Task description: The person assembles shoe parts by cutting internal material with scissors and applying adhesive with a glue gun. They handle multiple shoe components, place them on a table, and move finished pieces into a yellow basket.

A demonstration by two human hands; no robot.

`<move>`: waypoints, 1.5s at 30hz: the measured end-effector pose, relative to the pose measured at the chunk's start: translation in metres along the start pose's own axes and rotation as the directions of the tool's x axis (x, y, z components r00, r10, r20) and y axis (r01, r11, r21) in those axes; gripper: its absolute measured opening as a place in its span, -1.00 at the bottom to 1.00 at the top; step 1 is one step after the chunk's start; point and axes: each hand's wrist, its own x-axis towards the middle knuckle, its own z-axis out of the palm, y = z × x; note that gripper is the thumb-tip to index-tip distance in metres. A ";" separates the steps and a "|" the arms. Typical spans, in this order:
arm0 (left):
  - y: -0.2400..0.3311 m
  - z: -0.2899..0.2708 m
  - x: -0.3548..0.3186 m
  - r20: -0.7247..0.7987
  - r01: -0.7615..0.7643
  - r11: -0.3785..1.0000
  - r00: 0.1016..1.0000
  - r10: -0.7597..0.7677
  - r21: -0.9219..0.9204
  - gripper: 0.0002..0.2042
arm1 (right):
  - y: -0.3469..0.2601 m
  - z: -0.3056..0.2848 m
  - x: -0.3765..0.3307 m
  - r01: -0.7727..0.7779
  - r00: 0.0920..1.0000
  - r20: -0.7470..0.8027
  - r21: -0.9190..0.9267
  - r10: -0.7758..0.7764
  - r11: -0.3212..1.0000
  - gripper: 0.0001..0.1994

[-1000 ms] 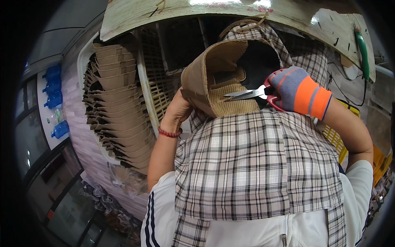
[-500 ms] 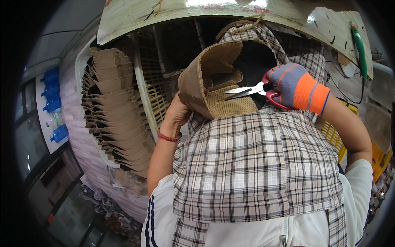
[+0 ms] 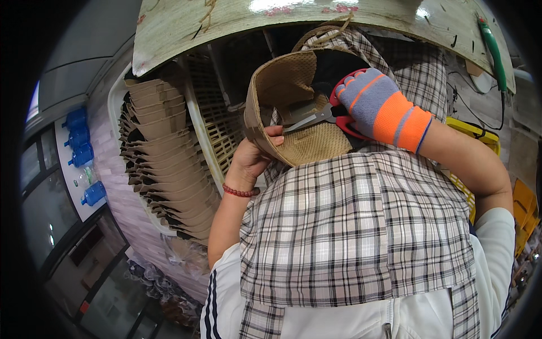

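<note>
My left hand (image 3: 255, 157), bare with a red bead bracelet at the wrist, grips the rim of a tan woven hat piece (image 3: 282, 96) held up in front of me. My right hand (image 3: 379, 107), in a grey and orange work glove, holds red-handled scissors (image 3: 322, 116); their blades point left into the hollow of the hat piece. A long plaid cloth (image 3: 355, 231) hangs from the hat piece down over my lap and white jacket.
A tall stack of tan hat pieces (image 3: 164, 164) leans in a white slatted crate (image 3: 212, 130) to the left. A worn table edge (image 3: 271, 22) curves across the top, with a green tool (image 3: 492, 45) at the far right. Blue water bottles (image 3: 82, 152) stand far left; yellow crates (image 3: 480, 138) sit right.
The hat piece has turned and tipped more upright in my left hand. My right hand has pushed the scissors further into its hollow.
</note>
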 end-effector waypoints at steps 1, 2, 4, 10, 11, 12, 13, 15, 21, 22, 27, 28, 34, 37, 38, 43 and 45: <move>-0.001 -0.001 0.001 -0.001 0.006 1.000 1.000 -0.006 -0.013 -0.71 | 0.000 -0.001 0.000 0.018 1.000 0.014 -0.016 -0.017 1.000 -0.75; -0.001 -0.001 0.001 -0.001 0.012 1.000 1.000 -0.012 -0.026 -0.71 | 0.001 0.001 0.001 0.020 1.000 0.000 -0.014 -0.020 1.000 -0.74; 0.000 0.001 0.002 0.001 0.011 1.000 1.000 -0.011 -0.028 -0.73 | 0.002 0.009 0.003 0.027 0.999 -0.025 -0.011 -0.027 1.000 -0.74; 0.005 0.011 -0.002 0.010 0.023 1.000 1.000 -0.023 -0.018 -0.69 | 0.013 -0.001 -0.005 -0.169 0.972 0.156 -0.045 0.174 0.985 -0.70; 0.006 0.014 -0.004 0.008 0.024 1.000 1.000 -0.024 -0.016 -0.68 | 0.023 0.002 -0.010 -0.149 0.984 0.105 0.011 0.147 0.989 -0.65; 0.005 0.015 -0.006 -0.009 0.015 1.000 1.000 -0.014 0.017 -0.67 | 0.036 0.007 -0.015 -0.125 0.991 0.052 0.066 0.122 0.990 -0.61; 0.005 0.015 -0.006 -0.024 0.009 0.998 1.000 -0.007 0.055 -0.66 | 0.042 0.008 -0.019 -0.104 0.994 -0.003 0.122 0.105 0.987 -0.56; 0.004 0.015 -0.007 -0.043 -0.019 0.995 0.999 0.024 0.098 -0.65 | 0.046 0.004 -0.024 -0.115 0.993 0.048 0.117 0.110 0.987 -0.49; -0.001 0.021 -0.009 -0.039 -0.087 0.995 0.995 0.089 0.058 -0.61 | 0.050 0.005 -0.028 -0.043 0.996 0.079 0.158 0.031 0.987 -0.37; -0.002 0.019 -0.008 -0.033 -0.090 0.994 0.995 0.092 0.057 -0.61 | 0.049 0.007 -0.025 -0.037 0.995 0.100 0.128 0.024 0.991 -0.39; -0.002 0.019 -0.007 -0.049 -0.078 0.996 0.996 0.079 0.031 -0.61 | 0.037 0.007 -0.009 -0.164 0.921 0.379 0.178 0.087 0.970 -0.50; -0.002 0.017 -0.006 -0.043 -0.072 0.997 0.996 0.073 0.026 -0.61 | 0.033 0.003 -0.005 -0.189 0.888 0.446 0.137 0.110 0.972 -0.57; -0.003 0.019 -0.007 -0.036 -0.079 0.997 0.996 0.079 0.003 -0.61 | 0.037 -0.003 -0.009 -0.142 0.925 0.364 0.065 0.110 0.988 -0.24; -0.003 0.018 -0.006 -0.032 -0.074 0.997 0.997 0.074 0.003 -0.61 | 0.032 -0.003 -0.008 -0.077 0.958 0.282 0.100 0.046 0.992 -0.22; -0.003 0.018 -0.005 -0.040 -0.072 0.997 0.997 0.072 0.006 -0.61 | 0.028 -0.003 -0.003 -0.057 0.962 0.272 0.125 0.021 0.991 -0.21; -0.005 0.014 -0.004 -0.053 -0.053 0.998 0.997 0.052 -0.023 -0.60 | 0.011 -0.011 0.019 -0.160 0.852 0.518 0.121 0.075 0.980 -0.27; -0.006 0.012 -0.003 -0.052 -0.050 0.998 0.997 0.048 -0.035 -0.60 | 0.008 -0.012 0.023 -0.165 0.794 0.599 0.054 0.100 0.985 -0.28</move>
